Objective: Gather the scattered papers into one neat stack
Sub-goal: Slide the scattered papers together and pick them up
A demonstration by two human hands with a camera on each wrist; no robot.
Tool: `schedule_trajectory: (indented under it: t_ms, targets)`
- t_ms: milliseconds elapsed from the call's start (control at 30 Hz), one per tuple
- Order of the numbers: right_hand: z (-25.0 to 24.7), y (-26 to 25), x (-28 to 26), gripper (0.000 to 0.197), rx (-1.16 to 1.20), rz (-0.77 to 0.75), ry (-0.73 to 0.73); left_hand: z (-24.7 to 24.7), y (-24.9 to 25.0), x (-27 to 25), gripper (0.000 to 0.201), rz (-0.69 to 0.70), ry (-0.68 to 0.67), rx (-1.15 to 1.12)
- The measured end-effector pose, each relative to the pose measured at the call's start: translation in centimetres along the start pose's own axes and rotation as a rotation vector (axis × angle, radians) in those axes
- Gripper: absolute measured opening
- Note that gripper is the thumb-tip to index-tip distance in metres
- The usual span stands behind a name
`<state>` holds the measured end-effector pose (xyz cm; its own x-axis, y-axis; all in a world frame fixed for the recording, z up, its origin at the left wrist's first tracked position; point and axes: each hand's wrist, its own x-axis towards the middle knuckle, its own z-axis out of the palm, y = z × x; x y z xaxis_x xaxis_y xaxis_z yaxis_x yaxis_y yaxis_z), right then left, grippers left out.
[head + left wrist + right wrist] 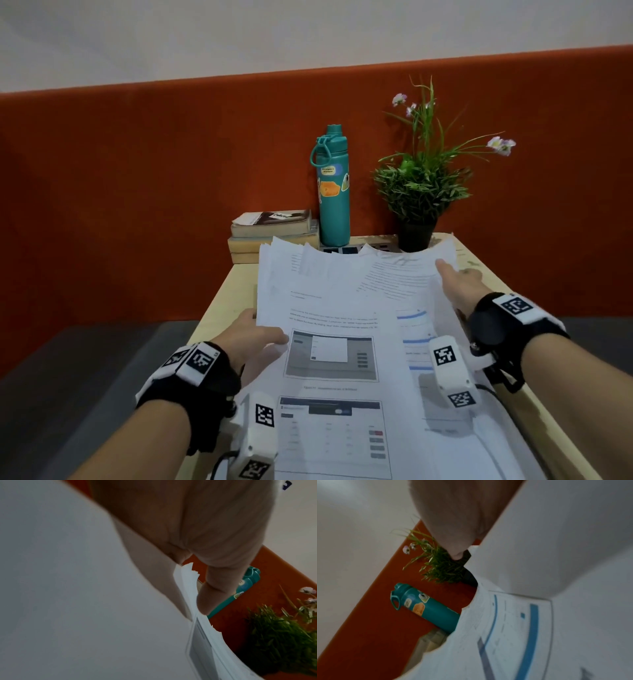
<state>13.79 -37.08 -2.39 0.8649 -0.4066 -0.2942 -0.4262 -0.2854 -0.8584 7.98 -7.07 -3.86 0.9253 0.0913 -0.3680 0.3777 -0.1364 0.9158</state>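
A loose, fanned pile of printed white papers (342,301) covers most of the narrow wooden table (222,294), its far edges ragged and uneven. My left hand (253,339) holds the pile's left edge, thumb on top and fingers hidden beneath. At the right edge my right hand (459,281) grips the sheets the same way, thumb lying on the top page. The left wrist view shows my left hand (214,588) with its thumb against the sheets' edges (188,582). The right wrist view shows my right hand (453,513) above curved pages (539,615) with blue bars.
At the table's far end stand a teal water bottle (334,192), a potted green plant (421,192) with small flowers, and a stack of old books (270,233). An orange partition runs behind them. Grey floor lies on both sides of the table.
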Motion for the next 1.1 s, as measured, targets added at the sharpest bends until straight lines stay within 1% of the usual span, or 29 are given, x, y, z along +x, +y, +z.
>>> schedule_trajectory:
  t_ms: [33, 67, 100, 167, 200, 233, 267, 300, 333, 367, 400, 467, 500, 533, 567, 600, 633, 667, 700, 733, 800, 833, 866, 900, 933, 1000, 1033, 1100]
  targets:
    - [0.1, 0.1, 0.1, 0.08, -0.011, 0.016, -0.052, 0.0, -0.1, 0.0, 0.052, -0.003, -0.001, -0.031]
    - [0.3, 0.0, -0.5, 0.081, -0.033, 0.005, -0.152, 0.2, -0.1, -0.2, 0.05, 0.0, -0.032, -0.057]
    - [0.7, 0.1, -0.7, 0.087, -0.048, -0.005, -0.228, 0.7, 0.2, -0.7, 0.045, 0.016, -0.058, -0.064]
    - [1.4, 0.2, -0.9, 0.118, -0.055, -0.013, -0.319, 1.8, 0.5, -1.3, 0.041, 0.06, -0.08, -0.087]
    - [1.4, 0.3, -0.7, 0.126, -0.038, -0.02, -0.33, 1.9, 0.6, -1.4, 0.041, 0.085, -0.074, -0.1]
    - [1.2, 0.1, -0.9, 0.119, -0.052, -0.016, -0.287, 1.7, 0.6, -1.5, 0.04, 0.11, -0.051, -0.114]
    - [0.7, 0.0, -1.6, 0.104, -0.083, -0.017, -0.211, 1.3, 0.5, -1.4, 0.039, 0.126, -0.025, -0.133]
    - [0.2, 0.2, -1.4, 0.091, -0.094, 0.008, -0.172, 0.9, 0.4, -1.3, 0.038, 0.135, -0.003, -0.155]
    - [-0.2, 0.6, -1.1, 0.084, -0.096, 0.019, -0.172, 0.5, 0.2, -1.0, 0.038, 0.138, 0.009, -0.181]
    - [-0.3, 0.9, -1.6, 0.084, -0.095, 0.022, -0.224, 0.5, 0.1, -1.0, 0.038, 0.151, 0.014, -0.19]
    - [-0.4, 1.0, -2.3, 0.089, -0.068, 0.015, -0.302, 0.6, 0.0, -0.9, 0.038, 0.169, 0.012, -0.189]
    - [-0.1, 1.4, -2.7, 0.103, -0.087, 0.023, -0.36, 1.2, 0.3, -0.8, 0.037, 0.207, -0.006, -0.212]
    - [-0.3, 1.4, -2.6, 0.101, -0.077, 0.036, -0.364, 1.2, 0.6, -0.8, 0.036, 0.222, -0.018, -0.229]
    - [-0.4, 1.6, -2.1, 0.093, -0.033, 0.034, -0.331, 1.1, 0.9, -0.9, 0.034, 0.226, -0.025, -0.241]
    - [-0.6, 1.7, -2.1, 0.091, -0.012, 0.055, -0.303, 0.8, 1.2, -1.0, 0.034, 0.222, -0.038, -0.246]
    - [-0.8, 1.9, -1.8, 0.097, -0.011, 0.077, -0.268, 0.4, 1.3, -1.1, 0.035, 0.211, -0.052, -0.25]
    - [-0.7, 1.9, -1.7, 0.097, 0.009, 0.106, -0.286, 0.1, 1.3, -1.2, 0.037, 0.197, -0.069, -0.251]
    - [-0.5, 1.6, -2.3, 0.089, 0.012, 0.12, -0.324, 0.1, 1.1, -1.4, 0.039, 0.181, -0.083, -0.247]
    - [-0.2, 1.2, -3.2, 0.073, 0.014, 0.117, -0.368, 0.2, 0.9, -1.5, 0.039, 0.17, -0.097, -0.243]
    - [0.0, 1.0, -3.4, 0.072, -0.002, 0.12, -0.393, 0.4, 0.6, -1.4, 0.039, 0.158, -0.097, -0.241]
    - [0.3, 1.0, -3.4, 0.082, -0.028, 0.135, -0.427, 0.8, 0.3, -1.2, 0.04, 0.15, -0.094, -0.237]
    - [0.3, 0.9, -3.6, 0.075, -0.029, 0.124, -0.456, 0.8, 0.3, -1.2, 0.041, 0.149, -0.096, -0.232]
    - [0.4, 0.9, -3.4, 0.064, -0.012, 0.108, -0.454, 0.8, 0.3, -1.1, 0.043, 0.15, -0.1, -0.224]
    - [0.3, 1.0, -3.3, 0.058, -0.01, 0.108, -0.438, 0.8, 0.4, -1.0, 0.043, 0.148, -0.106, -0.217]
    - [0.5, 0.9, -3.3, 0.054, -0.018, 0.106, -0.411, 0.8, 0.4, -1.0, 0.044, 0.139, -0.118, -0.215]
    - [0.8, 0.5, -4.0, 0.046, -0.014, 0.12, -0.453, 1.2, 0.4, -1.0, 0.046, 0.118, -0.137, -0.191]
    - [1.0, 0.5, -3.9, 0.046, -0.013, 0.143, -0.462, 1.3, 0.4, -1.1, 0.047, 0.118, -0.132, -0.158]
    - [1.2, 0.5, -3.7, 0.055, -0.033, 0.17, -0.417, 1.1, 0.4, -0.9, 0.049, 0.135, -0.054, -0.127]
